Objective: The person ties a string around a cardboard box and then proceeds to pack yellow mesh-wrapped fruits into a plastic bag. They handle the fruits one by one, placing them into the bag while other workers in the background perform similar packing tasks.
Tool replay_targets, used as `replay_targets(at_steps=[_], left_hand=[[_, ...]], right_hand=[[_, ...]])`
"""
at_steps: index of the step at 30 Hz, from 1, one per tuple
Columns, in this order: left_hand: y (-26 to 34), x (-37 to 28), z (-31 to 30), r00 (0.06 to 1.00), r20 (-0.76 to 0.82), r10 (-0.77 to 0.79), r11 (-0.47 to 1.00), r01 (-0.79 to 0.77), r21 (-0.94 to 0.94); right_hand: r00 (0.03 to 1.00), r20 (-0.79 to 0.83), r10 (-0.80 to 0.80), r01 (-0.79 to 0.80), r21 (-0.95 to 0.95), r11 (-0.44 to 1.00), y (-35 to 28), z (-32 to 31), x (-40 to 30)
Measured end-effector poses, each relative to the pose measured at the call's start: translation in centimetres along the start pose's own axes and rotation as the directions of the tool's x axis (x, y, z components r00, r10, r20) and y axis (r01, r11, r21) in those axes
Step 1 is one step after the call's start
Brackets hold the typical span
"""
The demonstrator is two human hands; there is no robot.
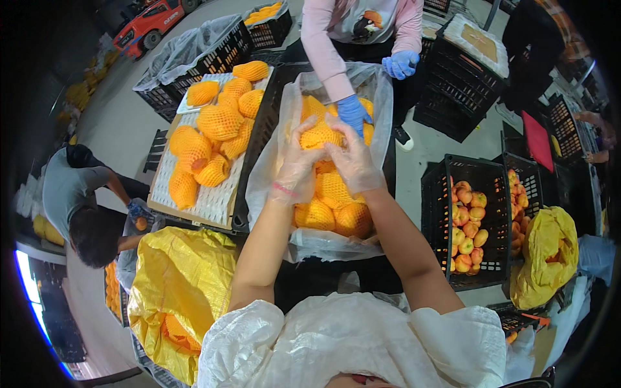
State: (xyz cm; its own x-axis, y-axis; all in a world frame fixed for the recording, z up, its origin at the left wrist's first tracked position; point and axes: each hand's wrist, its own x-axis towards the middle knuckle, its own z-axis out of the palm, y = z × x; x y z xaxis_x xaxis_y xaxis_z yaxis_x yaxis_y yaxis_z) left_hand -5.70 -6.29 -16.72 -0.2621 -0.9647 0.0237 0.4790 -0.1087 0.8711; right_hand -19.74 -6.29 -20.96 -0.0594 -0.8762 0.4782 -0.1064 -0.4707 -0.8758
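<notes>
In clear plastic gloves, my left hand (297, 157) and my right hand (355, 157) grip one fruit in an orange foam net sleeve (321, 137) from both sides. It is held above a crate lined with a translucent plastic sheet (271, 186). Below my hands, more net-sleeved fruits (335, 191) fill the liner. A co-worker's blue-gloved hand (353, 112) reaches into the same crate, just beyond my right fingers. What that hand touches is partly hidden.
Several net-sleeved fruits (220, 121) lie on a white padded board (216, 206) at left. A yellow woven sack (184, 271) holds foam nets. At right stands a black crate (429, 223) of bare red-and-yellow fruits (468, 230). Another person (82, 194) bends at far left; a red forklift (153, 24) stands behind.
</notes>
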Motion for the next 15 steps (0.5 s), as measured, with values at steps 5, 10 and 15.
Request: replay_targets(at_steps=[5, 10, 15], left_hand=[[-1.4, -0.2, -1.5, 0.996, -0.056, 0.07, 0.993, -0.075, -0.091], [-0.2, -0.5, -0.7, 0.999, -0.012, -0.052, 0.973, 0.048, -0.225], [-1.2, -0.5, -2.2, 0.979, 0.01, 0.205, 0.962, -0.199, -0.185]], right_hand=[[0.99, -0.045, 0.136, -0.143, -0.292, 0.946, -2.3, -0.4, 0.8], [0.804, -0.043, 0.593, -0.372, 0.741, 0.559, 0.5, -0.5, 1.4], [0.924, 0.195, -0.33, 0.316, 0.1, 0.944, 1.1, -2.0, 1.0]])
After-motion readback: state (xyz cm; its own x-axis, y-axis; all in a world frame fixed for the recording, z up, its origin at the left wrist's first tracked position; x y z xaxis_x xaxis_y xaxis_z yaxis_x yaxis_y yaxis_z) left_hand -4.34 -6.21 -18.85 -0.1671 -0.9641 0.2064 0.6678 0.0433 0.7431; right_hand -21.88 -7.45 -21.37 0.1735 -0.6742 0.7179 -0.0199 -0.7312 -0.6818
